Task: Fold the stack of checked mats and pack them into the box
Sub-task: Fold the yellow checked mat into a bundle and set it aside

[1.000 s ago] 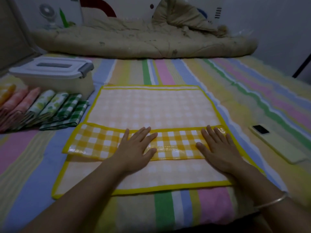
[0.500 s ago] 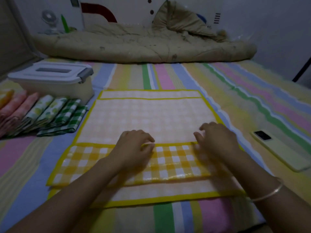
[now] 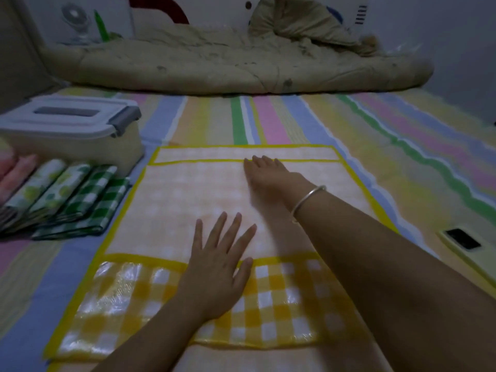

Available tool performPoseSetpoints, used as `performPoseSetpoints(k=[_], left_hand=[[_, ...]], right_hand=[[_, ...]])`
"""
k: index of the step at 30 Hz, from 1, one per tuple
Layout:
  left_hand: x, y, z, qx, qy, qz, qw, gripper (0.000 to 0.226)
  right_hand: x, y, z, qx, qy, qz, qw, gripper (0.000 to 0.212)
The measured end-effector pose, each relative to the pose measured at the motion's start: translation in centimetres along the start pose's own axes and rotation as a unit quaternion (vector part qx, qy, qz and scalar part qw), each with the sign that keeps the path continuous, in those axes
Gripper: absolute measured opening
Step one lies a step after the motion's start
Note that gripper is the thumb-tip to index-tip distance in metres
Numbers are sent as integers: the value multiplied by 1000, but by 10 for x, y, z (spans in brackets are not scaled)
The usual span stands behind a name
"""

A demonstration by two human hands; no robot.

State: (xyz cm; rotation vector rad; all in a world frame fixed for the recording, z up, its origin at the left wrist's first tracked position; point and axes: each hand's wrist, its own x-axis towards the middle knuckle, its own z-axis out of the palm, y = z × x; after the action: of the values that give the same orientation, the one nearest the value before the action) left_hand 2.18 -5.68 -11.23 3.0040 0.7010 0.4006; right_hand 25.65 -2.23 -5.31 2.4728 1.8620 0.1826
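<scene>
A yellow checked mat lies pale side up on the striped bed, its near edge folded over into a glossy checked band. My left hand lies flat with spread fingers across the band's far edge. My right hand reaches forward, fingers straight, touching the mat's far yellow border. Another mat shows beyond that border. Several folded mats, green checked and leaf-printed, lie in a row at the left. The lidded plastic box stands behind them, closed.
A phone lies on the bed at the right. A rolled beige quilt runs along the far wall, with a small fan at the back left. The striped sheet extends to the right.
Both hands left the folded band's edge. My right hand moved forward to the far border, and my left hand flattened out on the fold. The camera came closer.
</scene>
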Motion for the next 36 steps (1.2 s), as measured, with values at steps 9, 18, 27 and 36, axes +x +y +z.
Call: performPoseSetpoints(k=[9, 18, 27, 36], left_hand=[[0, 1, 1, -16, -10, -5, 1000, 59], [2, -1, -4, -85, -7, -17, 996, 59], [12, -4, -49, -635, 118, -248, 722, 25], [29, -65, -84, -501, 199, -274, 796, 29]], right_hand=[[35, 8, -14, 16, 12, 51, 999, 64], [6, -4, -64, 8, 228, -3, 974, 16], [-67, -20, -93, -55, 366, -90, 925, 3], [-94, -24, -92, -18, 379, -53, 924, 8]])
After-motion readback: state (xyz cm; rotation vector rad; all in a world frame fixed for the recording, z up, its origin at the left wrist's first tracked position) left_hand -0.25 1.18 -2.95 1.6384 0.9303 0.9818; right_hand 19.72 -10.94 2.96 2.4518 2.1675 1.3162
